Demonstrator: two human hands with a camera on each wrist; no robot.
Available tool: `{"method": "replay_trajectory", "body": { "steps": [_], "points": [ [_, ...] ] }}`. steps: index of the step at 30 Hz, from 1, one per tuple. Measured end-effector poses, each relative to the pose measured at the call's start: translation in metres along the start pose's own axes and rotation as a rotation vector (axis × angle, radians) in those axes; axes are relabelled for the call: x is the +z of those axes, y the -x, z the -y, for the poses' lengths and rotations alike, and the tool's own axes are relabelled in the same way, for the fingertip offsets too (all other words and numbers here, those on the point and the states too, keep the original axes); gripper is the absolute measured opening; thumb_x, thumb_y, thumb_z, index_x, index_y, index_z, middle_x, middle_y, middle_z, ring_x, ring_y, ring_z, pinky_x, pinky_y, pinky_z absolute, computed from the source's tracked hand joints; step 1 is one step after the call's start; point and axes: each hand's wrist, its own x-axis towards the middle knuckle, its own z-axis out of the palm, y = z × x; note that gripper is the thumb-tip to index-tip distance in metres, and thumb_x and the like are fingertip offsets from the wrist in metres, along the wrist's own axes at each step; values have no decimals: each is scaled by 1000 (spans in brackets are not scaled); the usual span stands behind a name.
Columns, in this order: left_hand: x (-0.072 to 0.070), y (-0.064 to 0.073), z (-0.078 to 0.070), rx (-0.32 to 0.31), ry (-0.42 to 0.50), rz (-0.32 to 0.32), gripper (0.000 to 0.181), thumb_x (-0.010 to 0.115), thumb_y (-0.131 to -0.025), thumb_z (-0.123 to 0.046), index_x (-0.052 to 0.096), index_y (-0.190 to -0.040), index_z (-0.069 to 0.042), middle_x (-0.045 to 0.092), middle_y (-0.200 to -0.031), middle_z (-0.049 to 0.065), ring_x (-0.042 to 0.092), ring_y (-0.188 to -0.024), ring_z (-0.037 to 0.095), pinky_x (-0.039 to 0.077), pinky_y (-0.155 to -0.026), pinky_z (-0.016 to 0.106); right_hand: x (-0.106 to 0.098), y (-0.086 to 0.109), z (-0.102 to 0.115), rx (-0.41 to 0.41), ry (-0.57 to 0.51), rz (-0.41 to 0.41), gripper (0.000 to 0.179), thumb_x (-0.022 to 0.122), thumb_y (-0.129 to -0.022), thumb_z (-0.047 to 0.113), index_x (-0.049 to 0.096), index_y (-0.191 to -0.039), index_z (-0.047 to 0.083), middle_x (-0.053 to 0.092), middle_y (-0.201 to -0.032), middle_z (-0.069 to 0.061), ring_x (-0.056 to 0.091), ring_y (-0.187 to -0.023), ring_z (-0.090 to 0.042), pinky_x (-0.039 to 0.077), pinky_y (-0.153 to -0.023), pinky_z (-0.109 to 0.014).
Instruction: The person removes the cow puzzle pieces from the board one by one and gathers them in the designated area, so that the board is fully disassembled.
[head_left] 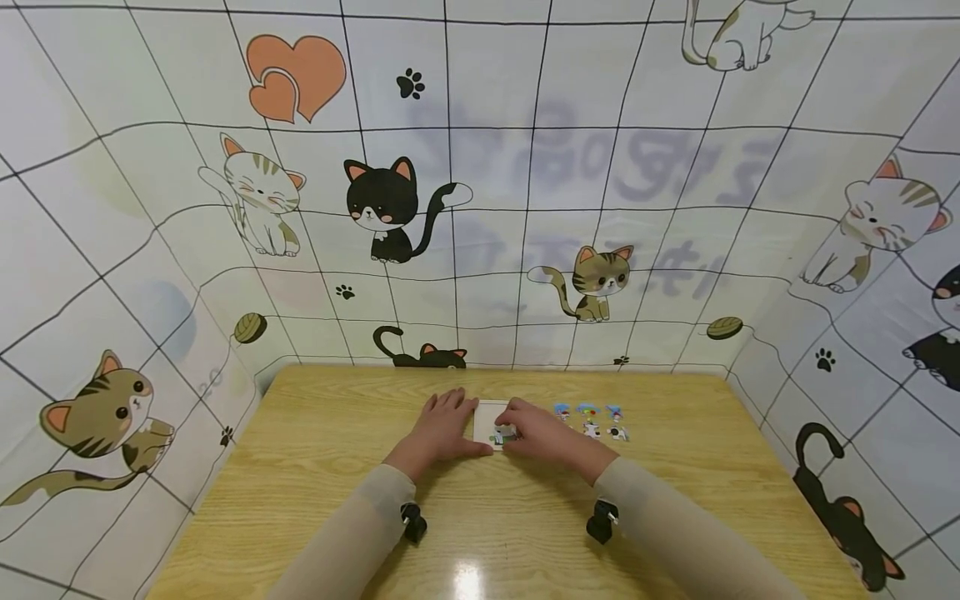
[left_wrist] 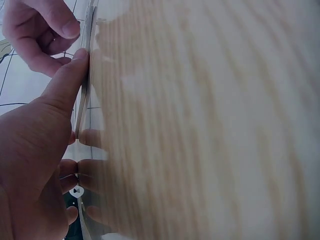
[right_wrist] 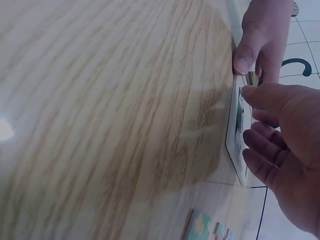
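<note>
A small white puzzle board point(head_left: 488, 412) lies flat on the table, with printed picture pieces point(head_left: 499, 436) in its lower part. My left hand point(head_left: 444, 427) rests at the board's left side, fingers extended, the thumb along the near edge. From the right, my right hand point(head_left: 542, 432) reaches over the board, fingers bent and thumb point(right_wrist: 257, 95) near the printed part. Its fingertips are right at the picture pieces; whether they pinch one I cannot tell. To the right of the board, partly behind this hand, several small colourful jigsaw pieces point(head_left: 588, 410) lie in two rows.
The wooden table point(head_left: 315, 467) reflects light near its front. Cloth walls point(head_left: 495, 167) with printed cats and grid lines enclose its back and sides. Black wrist cameras point(head_left: 413, 522) sit on both sleeves.
</note>
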Motion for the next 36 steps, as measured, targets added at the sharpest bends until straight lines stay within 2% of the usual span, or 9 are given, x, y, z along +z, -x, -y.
{"method": "replay_trajectory", "body": {
  "steps": [5,8,22,28,36],
  "points": [
    [-2,1,-1,12,-2,-9,107,69,-92,-83,42,-172,-18,32,-178,19,27,-166,39,22,-131,66,1,-6,-2,-27,8,43,37,82,-101,11,76,-136,0,65,-117,-10,64,-94,-16,59,-84,-36],
    [-2,2,-1,16,1,-15,108,69,-91,-84,42,-172,-17,32,-178,19,28,-165,39,23,-131,67,1,-6,-1,-41,0,42,36,83,-100,8,76,-135,-1,65,-116,-12,65,-94,-19,58,-82,-36],
    [-1,3,1,25,26,-28,108,72,-91,-83,44,-171,-16,33,-177,20,28,-165,40,22,-131,67,1,-3,2,-7,-50,27,34,81,-102,9,76,-134,-1,65,-117,-13,65,-95,-23,57,-81,-34],
    [-2,4,0,28,31,-34,107,72,-91,-82,44,-171,-16,34,-176,21,28,-165,40,21,-131,67,3,-3,-2,-9,-77,19,34,81,-102,10,75,-134,0,64,-116,-12,62,-89,-18,56,-79,-35],
    [-1,2,0,12,23,-16,106,72,-92,-82,42,-172,-19,32,-178,17,26,-166,37,19,-133,65,3,-4,-5,13,-107,22,34,82,-102,13,73,-134,8,64,-117,-6,62,-92,-14,57,-83,-36]
  ]
}}
